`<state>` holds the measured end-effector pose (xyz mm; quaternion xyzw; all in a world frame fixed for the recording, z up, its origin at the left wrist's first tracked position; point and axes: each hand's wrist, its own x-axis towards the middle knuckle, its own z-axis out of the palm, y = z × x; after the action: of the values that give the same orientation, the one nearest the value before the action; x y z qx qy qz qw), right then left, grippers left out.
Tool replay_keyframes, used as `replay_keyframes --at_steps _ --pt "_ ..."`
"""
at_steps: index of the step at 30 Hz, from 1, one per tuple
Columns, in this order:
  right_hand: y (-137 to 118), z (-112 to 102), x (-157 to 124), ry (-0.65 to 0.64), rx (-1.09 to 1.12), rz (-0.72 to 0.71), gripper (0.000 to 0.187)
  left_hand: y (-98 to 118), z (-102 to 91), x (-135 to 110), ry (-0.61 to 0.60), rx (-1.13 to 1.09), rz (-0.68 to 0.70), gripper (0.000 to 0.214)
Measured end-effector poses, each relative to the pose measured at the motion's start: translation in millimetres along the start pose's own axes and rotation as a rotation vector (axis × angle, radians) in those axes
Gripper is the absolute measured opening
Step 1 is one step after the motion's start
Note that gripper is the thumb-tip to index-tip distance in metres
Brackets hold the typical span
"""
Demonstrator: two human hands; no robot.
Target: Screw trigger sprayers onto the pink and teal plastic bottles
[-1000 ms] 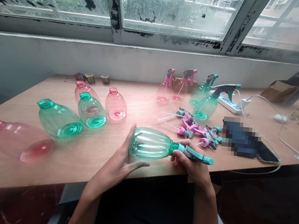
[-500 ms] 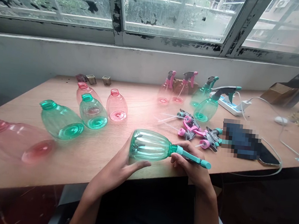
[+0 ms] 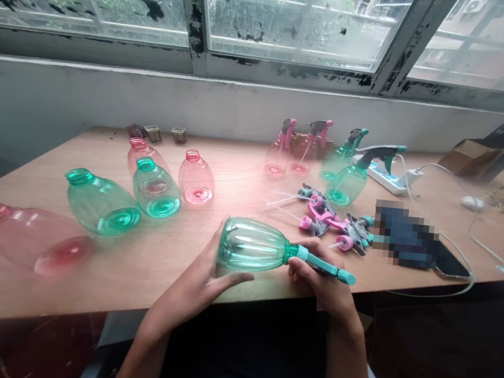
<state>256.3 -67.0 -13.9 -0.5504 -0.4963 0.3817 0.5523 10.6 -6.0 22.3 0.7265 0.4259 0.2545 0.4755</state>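
A clear green spray bottle (image 3: 253,245) lies sideways between my hands above the table's front edge, its teal spray head (image 3: 325,264) pointing right. My left hand (image 3: 208,274) cups the bottle's base, the fingers mostly hidden behind it and the thumb stretched along below. Around the neck and collar, the thumb and fingers of my right hand (image 3: 321,276) are closed. Just beyond that hand is a pile of loose pink, grey and teal spray heads (image 3: 333,220), some with thin tubes.
Several bottles without heads stand at the left, including a green bottle (image 3: 101,204) and a pink bottle (image 3: 24,238). Finished-looking spray bottles (image 3: 346,180) stand at the back. A power strip (image 3: 389,177), a phone (image 3: 452,262) and white cables lie on the right of the wooden table (image 3: 235,175).
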Motion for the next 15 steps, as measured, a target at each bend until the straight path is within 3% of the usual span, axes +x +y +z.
replay_keyframes --at_steps 15 --pt "-0.3 0.3 -0.7 0.002 0.022 0.0 0.031 -3.8 -0.1 2.0 -0.013 0.005 -0.006 0.111"
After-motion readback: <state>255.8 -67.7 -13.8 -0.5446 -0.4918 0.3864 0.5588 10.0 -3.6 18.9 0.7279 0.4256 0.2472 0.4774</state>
